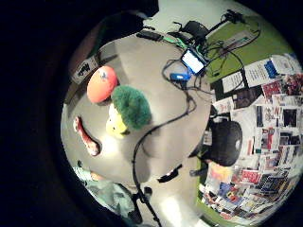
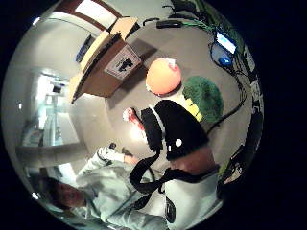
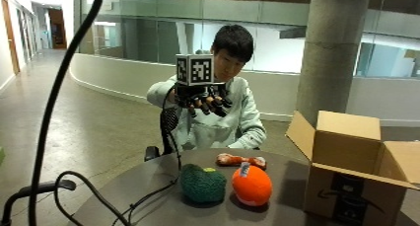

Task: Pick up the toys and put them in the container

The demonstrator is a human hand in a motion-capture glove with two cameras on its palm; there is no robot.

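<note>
- On the round grey table (image 3: 157, 206), three toys lie grouped near the middle, in front of the seated person.
- Green plush toy (image 3: 203, 184): a rounded, shaggy body with a yellow part showing at its far side. It rests on the table surface, just beside the orange toy.
- Orange plush toy (image 3: 252, 185): a rounded body with a small tag on top. It sits between the green toy and the cardboard box, near the box but apart from it.
- Bone-shaped toy (image 3: 241, 160): red and white, lying flat on the table behind the other two, on the side nearer the person.
- Cardboard box (image 3: 351, 179): it stands upright at the table edge, with its flaps open and folded outward. A printed label shows on one side wall in the thumb side palm view. No toy is visible inside from any view.
- Right hand (image 3: 205, 101): gloved in black and raised at chest height, well above the table and apart from all toys. The fingers hang downward, loosely curled and spread. They hold nothing.
- Both palm views look down on the table from above and show all three toys untouched on its surface.
- Black cables (image 3: 141, 201) trail across the table past the green toy.
</note>
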